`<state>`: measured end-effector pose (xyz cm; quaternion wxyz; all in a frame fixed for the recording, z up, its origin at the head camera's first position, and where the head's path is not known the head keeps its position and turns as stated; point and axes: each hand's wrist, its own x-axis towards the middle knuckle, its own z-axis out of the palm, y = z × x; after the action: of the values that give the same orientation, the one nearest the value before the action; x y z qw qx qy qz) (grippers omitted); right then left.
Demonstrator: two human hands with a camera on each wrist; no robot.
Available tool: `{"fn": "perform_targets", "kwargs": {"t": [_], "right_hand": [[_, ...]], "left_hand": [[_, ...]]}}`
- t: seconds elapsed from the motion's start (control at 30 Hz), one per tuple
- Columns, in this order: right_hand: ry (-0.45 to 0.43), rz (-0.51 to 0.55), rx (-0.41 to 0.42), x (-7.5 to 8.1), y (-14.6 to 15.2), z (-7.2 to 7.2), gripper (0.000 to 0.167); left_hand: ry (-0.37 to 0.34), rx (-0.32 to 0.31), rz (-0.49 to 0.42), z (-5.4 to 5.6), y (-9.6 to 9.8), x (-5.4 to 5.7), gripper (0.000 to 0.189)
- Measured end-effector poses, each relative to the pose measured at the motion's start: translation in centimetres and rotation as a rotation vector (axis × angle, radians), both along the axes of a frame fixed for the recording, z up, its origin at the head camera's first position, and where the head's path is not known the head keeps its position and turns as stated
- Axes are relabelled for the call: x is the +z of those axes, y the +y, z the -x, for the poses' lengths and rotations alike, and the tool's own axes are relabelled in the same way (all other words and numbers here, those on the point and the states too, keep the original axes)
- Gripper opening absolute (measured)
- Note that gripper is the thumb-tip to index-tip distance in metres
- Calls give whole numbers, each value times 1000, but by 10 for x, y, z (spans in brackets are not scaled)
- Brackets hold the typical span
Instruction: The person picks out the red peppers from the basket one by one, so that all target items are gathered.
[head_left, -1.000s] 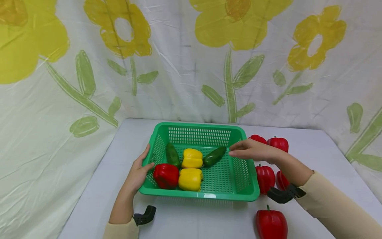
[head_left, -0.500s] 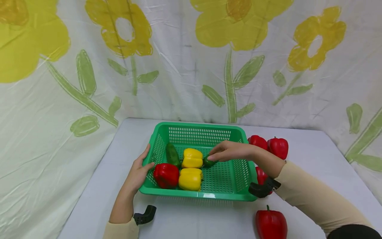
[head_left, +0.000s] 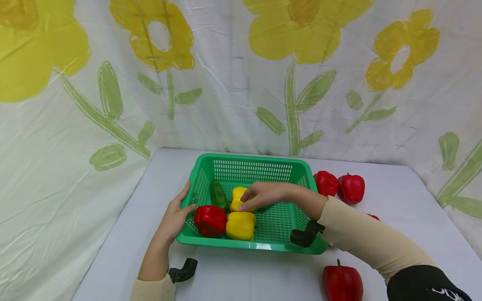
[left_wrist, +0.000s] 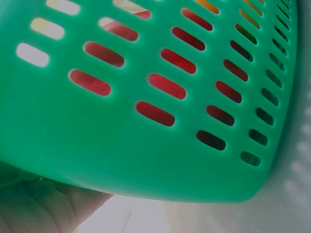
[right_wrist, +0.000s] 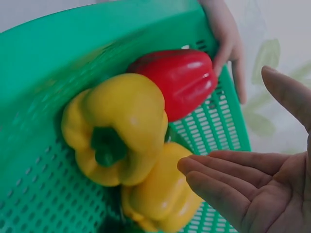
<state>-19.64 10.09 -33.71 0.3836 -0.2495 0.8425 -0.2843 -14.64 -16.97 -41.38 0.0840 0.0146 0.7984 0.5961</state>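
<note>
A green plastic basket [head_left: 275, 246] holds several peppers. My left hand [head_left: 175, 217] grips its left rim, thumb inside the wall. Beside that thumb lies a red bell pepper [head_left: 211, 221], with a yellow bell pepper [head_left: 241, 228] to its right. Over a second yellow bell pepper [head_left: 238, 193], farther back, hovers my right hand [head_left: 265, 194]. In the right wrist view its fingers [right_wrist: 228, 189] are nearly straight, the thumb spread away, and they come close to that pepper; contact is unclear. A long green pepper [head_left: 217, 194] leans at the left; another is mostly hidden under the right hand.
Outside the basket, two red bell peppers [head_left: 351, 188] stand at the back right of the white table [head_left: 233, 280]. One more red bell pepper [head_left: 342, 282] sits near the front right. A flower-painted cloth [head_left: 226, 104] hangs behind the table.
My right hand has moved left from the basket's right wall, passing over the right green pepper to the rear yellow one. The left hand and basket have stayed in place.
</note>
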Motion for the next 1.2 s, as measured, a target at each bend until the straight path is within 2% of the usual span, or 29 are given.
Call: {"fn": "perform_targets", "kwargs": {"t": [0.37, 0.9, 1.03, 1.2], "right_hand": [[-26, 5, -1, -11, -29, 7, 63], [-38, 2, 25, -21, -64, 13, 45], [-39, -30, 26, -25, -71, 14, 49], [-18, -39, -14, -28, -74, 17, 52]], "left_hand": [[-2, -2, 0, 0, -1, 0, 65], [5, -4, 8, -1, -1, 0, 64], [3, -8, -1, -1, -1, -1, 64], [3, -10, -12, 0, 0, -1, 65]]}}
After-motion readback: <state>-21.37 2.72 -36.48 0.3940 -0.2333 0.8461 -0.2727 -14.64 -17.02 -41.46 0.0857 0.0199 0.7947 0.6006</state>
